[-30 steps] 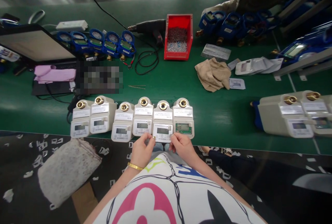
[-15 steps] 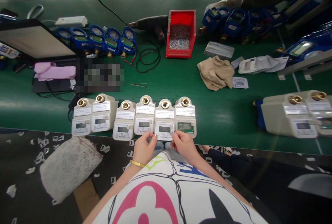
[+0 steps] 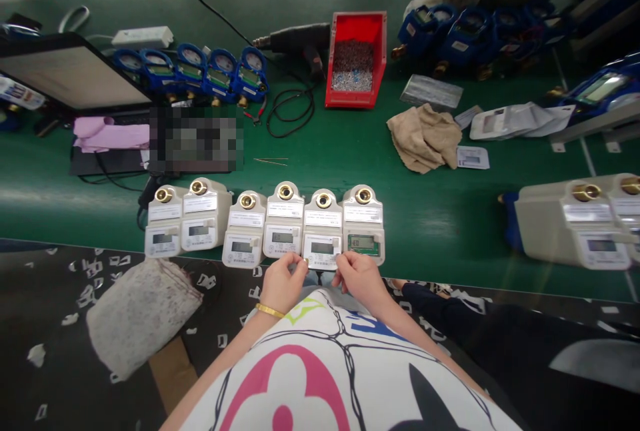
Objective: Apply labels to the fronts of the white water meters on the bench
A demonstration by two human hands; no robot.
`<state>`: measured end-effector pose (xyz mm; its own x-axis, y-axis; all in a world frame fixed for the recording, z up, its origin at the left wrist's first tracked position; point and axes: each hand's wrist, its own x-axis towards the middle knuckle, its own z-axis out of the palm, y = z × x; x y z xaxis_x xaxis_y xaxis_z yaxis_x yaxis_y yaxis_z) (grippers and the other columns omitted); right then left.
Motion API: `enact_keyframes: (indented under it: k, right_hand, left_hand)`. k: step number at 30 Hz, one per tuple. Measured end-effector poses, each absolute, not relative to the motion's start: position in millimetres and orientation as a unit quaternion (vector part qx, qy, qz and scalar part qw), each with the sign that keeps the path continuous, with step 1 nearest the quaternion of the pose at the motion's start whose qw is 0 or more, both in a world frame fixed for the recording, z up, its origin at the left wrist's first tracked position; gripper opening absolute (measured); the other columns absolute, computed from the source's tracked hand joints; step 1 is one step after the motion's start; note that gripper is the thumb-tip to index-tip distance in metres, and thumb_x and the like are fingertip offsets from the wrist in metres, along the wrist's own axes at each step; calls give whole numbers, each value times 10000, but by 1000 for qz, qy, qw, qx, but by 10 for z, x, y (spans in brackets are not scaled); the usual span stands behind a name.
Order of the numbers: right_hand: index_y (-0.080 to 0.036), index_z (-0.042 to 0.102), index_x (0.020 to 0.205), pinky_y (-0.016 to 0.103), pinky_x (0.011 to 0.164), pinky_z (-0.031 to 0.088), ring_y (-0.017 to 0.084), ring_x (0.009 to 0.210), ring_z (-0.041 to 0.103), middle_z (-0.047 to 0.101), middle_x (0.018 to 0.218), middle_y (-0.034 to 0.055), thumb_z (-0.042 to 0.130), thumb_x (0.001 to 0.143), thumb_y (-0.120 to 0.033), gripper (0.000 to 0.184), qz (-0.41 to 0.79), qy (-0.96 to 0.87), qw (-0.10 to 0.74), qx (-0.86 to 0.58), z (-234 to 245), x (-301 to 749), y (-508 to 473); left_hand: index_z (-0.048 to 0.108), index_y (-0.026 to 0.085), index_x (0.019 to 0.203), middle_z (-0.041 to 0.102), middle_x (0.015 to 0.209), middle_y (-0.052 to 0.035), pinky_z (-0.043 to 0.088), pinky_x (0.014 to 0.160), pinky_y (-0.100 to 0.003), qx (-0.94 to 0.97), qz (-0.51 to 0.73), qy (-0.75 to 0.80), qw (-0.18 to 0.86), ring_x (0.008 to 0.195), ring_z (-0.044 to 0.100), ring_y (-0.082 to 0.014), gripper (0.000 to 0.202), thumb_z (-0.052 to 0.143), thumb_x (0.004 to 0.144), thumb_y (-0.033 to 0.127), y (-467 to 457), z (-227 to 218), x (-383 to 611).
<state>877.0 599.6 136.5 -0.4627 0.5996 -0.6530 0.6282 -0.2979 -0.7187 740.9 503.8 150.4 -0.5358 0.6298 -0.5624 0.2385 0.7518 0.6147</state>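
Note:
Several cream water meters stand in a row along the near edge of the green bench, brass fittings facing up. My left hand (image 3: 285, 279) is closed, thumb and forefinger pinched at the lower left corner of the face label (image 3: 323, 250) on one water meter (image 3: 323, 219). At the lower right corner of that label, my right hand (image 3: 363, 279) is closed with curled fingers. The rightmost meter in the row (image 3: 363, 218) has no face label, so its green circuit board (image 3: 364, 244) and display show. Fingers partly hide the label's lower corners.
Behind the row lie tweezers (image 3: 271, 161), a tan cloth (image 3: 424, 138), a loose label (image 3: 473, 158) and a red bin of small metal parts (image 3: 383, 61). A laptop (image 3: 75, 78) is at left. More cream meters (image 3: 555, 221) stand right; a person's dark sleeve (image 3: 450, 311) is nearby.
The whole view has shifted slightly, so the bench things appear a little further right. Both hands stay at the lower corners of the same meter's label.

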Motion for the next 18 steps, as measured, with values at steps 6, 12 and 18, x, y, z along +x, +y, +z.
enact_keyframes:
  k: [6, 12, 18]
  right_hand:
    - [-190, 461, 520, 192, 383, 354, 96, 337, 481, 614, 477, -5, 381, 791, -263, 292, -617, 595, 25, 514, 1377, 8754, 6015]
    - [-191, 468, 557, 191, 363, 341, 100, 329, 475, 606, 469, -9, 382, 799, -282, 272, -625, 568, 6, 536, 1375, 8752, 5985]
    - [-194, 461, 565, 189, 359, 346, 103, 330, 480, 599, 459, -14, 376, 806, -286, 271, -615, 578, 7, 536, 1360, 8755, 5973]
  left_hand:
    - [563, 196, 669, 629, 667, 0, 375, 675, -271, 274, 227, 847, 395, 671, 556, -156, 199, 462, 776, 330, 5038, 1501, 7407]
    - [571, 195, 676, 629, 680, 2, 369, 664, -266, 282, 221, 844, 399, 669, 546, -150, 197, 460, 779, 320, 5055, 1518, 7402]
    - [580, 195, 675, 630, 684, 5, 366, 675, -261, 281, 211, 848, 398, 678, 545, -146, 195, 467, 782, 313, 5055, 1528, 7396]
